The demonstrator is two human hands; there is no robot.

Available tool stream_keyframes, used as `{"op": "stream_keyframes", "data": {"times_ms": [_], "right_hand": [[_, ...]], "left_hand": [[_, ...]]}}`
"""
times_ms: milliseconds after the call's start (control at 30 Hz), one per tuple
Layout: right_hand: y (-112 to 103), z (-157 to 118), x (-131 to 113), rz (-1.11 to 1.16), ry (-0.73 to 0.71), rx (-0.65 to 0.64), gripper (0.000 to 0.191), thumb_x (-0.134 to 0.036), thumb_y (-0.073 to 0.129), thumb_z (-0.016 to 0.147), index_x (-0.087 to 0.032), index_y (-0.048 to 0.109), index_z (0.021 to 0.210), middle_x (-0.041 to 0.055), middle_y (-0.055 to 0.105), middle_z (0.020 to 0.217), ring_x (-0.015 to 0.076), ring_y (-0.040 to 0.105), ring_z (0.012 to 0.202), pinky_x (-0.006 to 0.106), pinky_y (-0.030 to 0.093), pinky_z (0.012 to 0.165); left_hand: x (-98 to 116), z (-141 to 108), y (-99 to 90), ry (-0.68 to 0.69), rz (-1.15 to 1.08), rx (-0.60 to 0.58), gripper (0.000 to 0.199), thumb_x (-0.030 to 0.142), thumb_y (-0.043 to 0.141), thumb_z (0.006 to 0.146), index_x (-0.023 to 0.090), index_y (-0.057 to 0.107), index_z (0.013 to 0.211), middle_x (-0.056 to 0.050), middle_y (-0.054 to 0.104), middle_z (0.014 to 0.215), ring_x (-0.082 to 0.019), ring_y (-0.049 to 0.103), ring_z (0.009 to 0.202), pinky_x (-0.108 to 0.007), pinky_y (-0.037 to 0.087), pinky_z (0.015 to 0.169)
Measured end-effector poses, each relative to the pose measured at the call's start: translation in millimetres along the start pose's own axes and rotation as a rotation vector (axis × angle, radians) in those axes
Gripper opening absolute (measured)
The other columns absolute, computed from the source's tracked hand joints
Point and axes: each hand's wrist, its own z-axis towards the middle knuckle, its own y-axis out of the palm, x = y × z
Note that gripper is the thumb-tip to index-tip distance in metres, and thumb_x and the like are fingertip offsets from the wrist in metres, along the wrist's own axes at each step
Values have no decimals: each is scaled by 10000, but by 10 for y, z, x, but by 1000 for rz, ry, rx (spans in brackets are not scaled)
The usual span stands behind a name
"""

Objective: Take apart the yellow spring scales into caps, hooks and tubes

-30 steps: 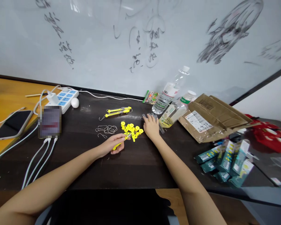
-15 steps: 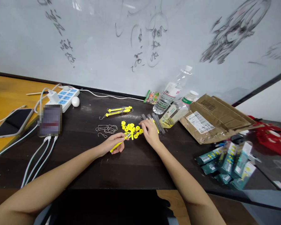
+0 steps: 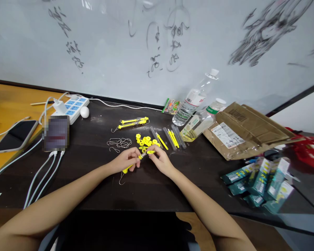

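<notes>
My left hand [image 3: 127, 159] is closed around a yellow spring scale [image 3: 126, 170] held at a slant; a wire hook hangs from its lower end. At the upper end, my right hand [image 3: 162, 162] pinches a small yellow piece [image 3: 150, 152] against or just beside the spring. Loose yellow caps and rings [image 3: 146, 140] lie just beyond my fingers. To their left sits a heap of wire hooks [image 3: 122, 142]. Clear tubes [image 3: 169, 138] and yellow inner rods [image 3: 162, 141] lie to the right. Two spring scales [image 3: 133, 123] with hooks rest farther back.
At the right stand two bottles [image 3: 189, 104], a snack packet [image 3: 171, 106], a brown cardboard parcel [image 3: 235, 129] and several green boxes [image 3: 259, 177]. On the left are a power strip [image 3: 74, 108], a white ball-shaped object [image 3: 84, 112], a blurred-out device [image 3: 56, 133], a phone [image 3: 15, 136] and trailing cables.
My right hand has moved left from beside the tubes to the scale's upper end, with a yellow piece in its fingers. The hook below my left hand now shows.
</notes>
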Motion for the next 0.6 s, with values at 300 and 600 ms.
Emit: {"op": "stream_keyframes", "data": {"times_ms": [300,600], "right_hand": [[-16,-52,-62,-136,-10,-102,131,-312,457,907,-202,512,951,11,554,810,155,526,770,265,407,711],[8,-40,-118,-184,-48,-86,208,-301,380,951,-190,503,824,-3,517,732,118,478,661,233,380,660]], "left_hand": [[-43,-23,-11,129,230,94,272,405,457,911,168,485,1042,74,458,561,-67,420,504,-183,331,506],[-17,-44,-3,188,469,90,261,402,395,942,178,521,986,47,505,649,-81,469,553,-208,374,564]]}}
